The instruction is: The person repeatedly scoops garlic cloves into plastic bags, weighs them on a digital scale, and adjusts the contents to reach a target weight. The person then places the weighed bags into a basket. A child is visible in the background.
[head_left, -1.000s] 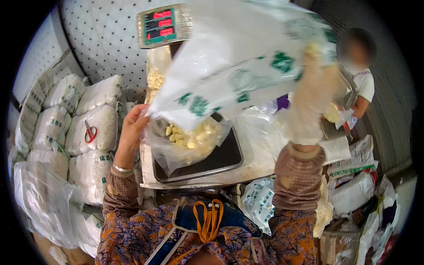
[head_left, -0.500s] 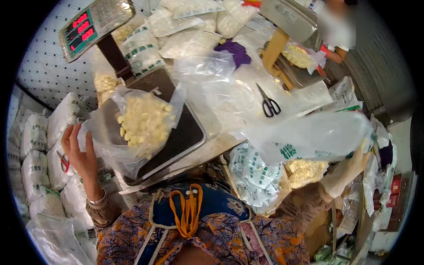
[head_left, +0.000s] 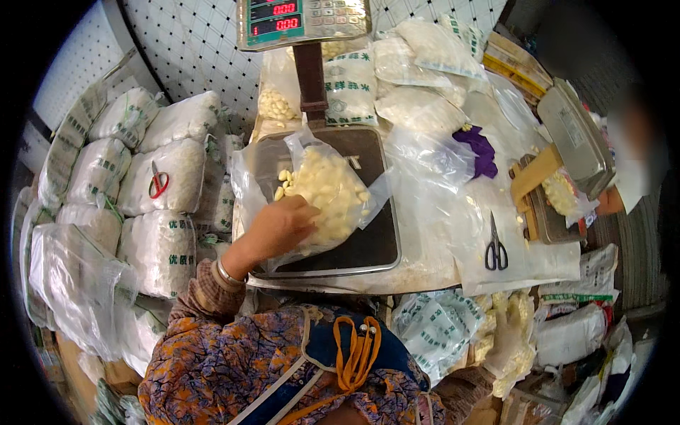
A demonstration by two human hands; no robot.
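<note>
A clear plastic bag of peeled garlic cloves (head_left: pixel 329 188) lies with its mouth spread on the dark platform (head_left: pixel 372 248) of a digital scale. Over the bag's near left side is my left hand (head_left: pixel 285 225), fingers curled down onto the cloves. Its fingertips are hidden, so I cannot see whether they pinch anything. A few cloves lie at the bag's left edge, just above the hand. Of my right arm only the brown sleeve (head_left: pixel 464 389) shows at the lower right; that hand is out of sight. The scale's display (head_left: pixel 276 18) stands at the far end on a post.
Stacked white sacks (head_left: pixel 166 177) fill the left side, with red-handled scissors (head_left: pixel 158 183) on one. Black scissors (head_left: pixel 496 248) and a purple cloth (head_left: pixel 478 151) lie on the table. A second scale (head_left: pixel 556 205) stands at right, near another person's hand (head_left: pixel 608 204). Garlic (head_left: pixel 513 326) is below the table edge.
My view has swung left. My left hand, open beside the bag before, has come onto the cloves. My right hand and the white bag it held up have left the view.
</note>
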